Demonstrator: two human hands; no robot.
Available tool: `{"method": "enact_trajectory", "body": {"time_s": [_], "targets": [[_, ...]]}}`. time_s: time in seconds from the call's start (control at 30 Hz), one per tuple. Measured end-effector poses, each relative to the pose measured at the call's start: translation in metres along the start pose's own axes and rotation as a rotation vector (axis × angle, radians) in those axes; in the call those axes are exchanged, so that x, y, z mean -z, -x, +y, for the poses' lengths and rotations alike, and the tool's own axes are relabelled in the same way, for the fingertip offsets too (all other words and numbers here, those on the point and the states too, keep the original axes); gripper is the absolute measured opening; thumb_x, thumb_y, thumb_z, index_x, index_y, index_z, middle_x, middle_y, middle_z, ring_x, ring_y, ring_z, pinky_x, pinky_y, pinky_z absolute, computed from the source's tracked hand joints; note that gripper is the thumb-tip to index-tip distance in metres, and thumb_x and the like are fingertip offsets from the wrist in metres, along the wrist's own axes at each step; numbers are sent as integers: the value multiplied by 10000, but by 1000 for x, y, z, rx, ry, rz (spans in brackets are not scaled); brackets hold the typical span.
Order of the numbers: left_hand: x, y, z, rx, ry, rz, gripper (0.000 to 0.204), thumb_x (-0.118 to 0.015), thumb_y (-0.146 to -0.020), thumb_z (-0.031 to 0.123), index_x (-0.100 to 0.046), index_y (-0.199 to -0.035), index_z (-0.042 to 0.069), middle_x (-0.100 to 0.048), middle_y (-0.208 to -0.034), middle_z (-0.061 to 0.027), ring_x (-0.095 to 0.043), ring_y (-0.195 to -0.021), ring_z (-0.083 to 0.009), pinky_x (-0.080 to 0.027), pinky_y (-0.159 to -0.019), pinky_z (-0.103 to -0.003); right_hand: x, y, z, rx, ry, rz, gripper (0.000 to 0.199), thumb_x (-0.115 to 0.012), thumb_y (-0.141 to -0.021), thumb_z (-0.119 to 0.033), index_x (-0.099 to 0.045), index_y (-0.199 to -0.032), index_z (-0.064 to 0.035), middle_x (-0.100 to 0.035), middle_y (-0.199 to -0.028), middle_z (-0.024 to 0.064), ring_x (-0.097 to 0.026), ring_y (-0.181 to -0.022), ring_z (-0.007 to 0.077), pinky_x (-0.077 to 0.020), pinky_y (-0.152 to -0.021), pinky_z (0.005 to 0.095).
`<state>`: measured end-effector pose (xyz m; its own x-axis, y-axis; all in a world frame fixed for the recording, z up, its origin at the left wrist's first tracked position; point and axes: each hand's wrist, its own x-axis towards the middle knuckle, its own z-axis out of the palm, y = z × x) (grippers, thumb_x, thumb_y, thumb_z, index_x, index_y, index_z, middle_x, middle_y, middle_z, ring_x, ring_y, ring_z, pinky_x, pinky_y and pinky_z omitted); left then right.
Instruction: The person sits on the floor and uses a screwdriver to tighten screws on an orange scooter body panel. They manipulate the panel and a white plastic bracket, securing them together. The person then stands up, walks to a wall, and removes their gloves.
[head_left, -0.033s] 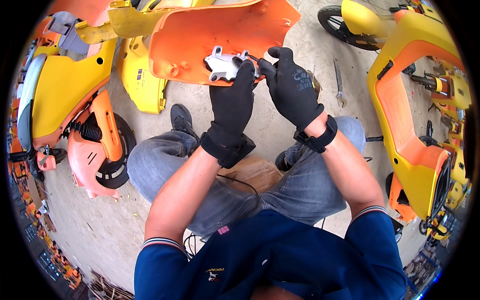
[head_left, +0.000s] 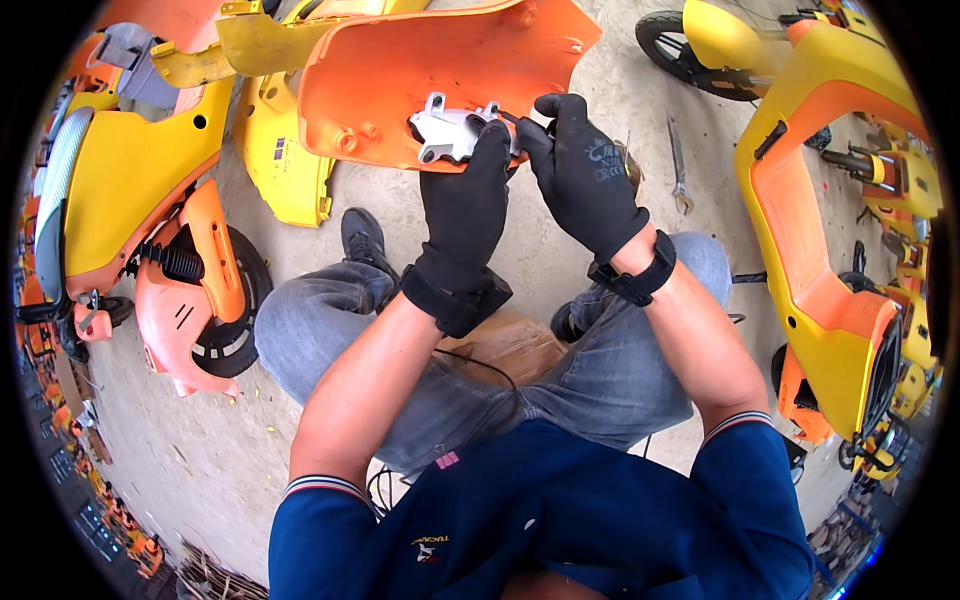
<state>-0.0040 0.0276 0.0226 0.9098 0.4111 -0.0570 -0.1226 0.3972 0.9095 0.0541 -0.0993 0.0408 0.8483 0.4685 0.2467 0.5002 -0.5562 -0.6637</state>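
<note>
An orange curved scooter body panel is held up in front of me, its hollow inner side facing me. Fixed against its lower edge is a silver-grey housing with several mounting lugs. My left hand, in a black glove, is closed on the panel's lower edge, thumb over the housing and the other fingers hidden behind. My right hand, also black-gloved, is closed in a pinch on a thin dark rod-like tool. The rod's tip meets the housing's upper right lug; the rest is hidden by the fingers.
A wrench lies on the concrete floor right of my right hand. A yellow scooter frame stands on the right; a yellow and orange scooter body is on the left. A yellow panel lies beside the orange one. Cardboard lies between my legs.
</note>
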Motion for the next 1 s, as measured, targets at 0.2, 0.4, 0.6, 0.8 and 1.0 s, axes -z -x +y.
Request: {"method": "enact_trajectory", "body": {"time_s": [0.2, 0.4, 0.6, 0.8, 1.0], "targets": [[7, -3, -3, 55, 16, 35, 236, -581, -987, 171, -596, -1156, 8, -623, -1077, -65, -648, -950, -144, -589, -815, -299, 1, -6, 2, 255, 15, 74, 291, -620, -918, -115, -503, -1144, 27, -562, -1040, 215, -639, -798, 387, -539, -694, 436], [-5, -2, 3, 25, 78, 101, 81, -599, -947, 72, -565, -1002, 22, -596, -889, -12, -570, -722, -64, -452, -581, -224, 3, -5, -3, 147, 41, 76, 247, -609, -941, -124, -541, -1126, 24, -565, -1089, 220, -642, -820, 378, -542, -729, 421], [-7, -1, 2, 73, 147, 102, 66, -585, -951, 53, -562, -1001, 17, -595, -894, -21, -587, -750, -72, -465, -591, -230, -2, -2, -2, 108, -122, 79, 316, -607, -928, -95, -489, -1193, 30, -559, -1093, 228, -637, -887, 376, -542, -742, 412], [7, -1, -7, 94, 40, 10, 296, -574, -991, 177, -584, -1220, -9, -599, -1158, -87, -626, -1044, -171, -586, -863, -336, -1, -4, 3, 209, 12, 59, 358, -590, -917, -55, -454, -1244, 2, -537, -1097, 241, -641, -889, 379, -542, -741, 423], [5, 0, 1, 118, 56, 40, 295, -569, -993, 170, -586, -1218, -20, -595, -1167, -94, -621, -1058, -176, -579, -898, -341, -5, -2, 1, 91, -6, 56, 362, -575, -933, -84, -442, -1260, -5, -528, -1095, 227, -647, -875, 381, -542, -698, 435]]}}
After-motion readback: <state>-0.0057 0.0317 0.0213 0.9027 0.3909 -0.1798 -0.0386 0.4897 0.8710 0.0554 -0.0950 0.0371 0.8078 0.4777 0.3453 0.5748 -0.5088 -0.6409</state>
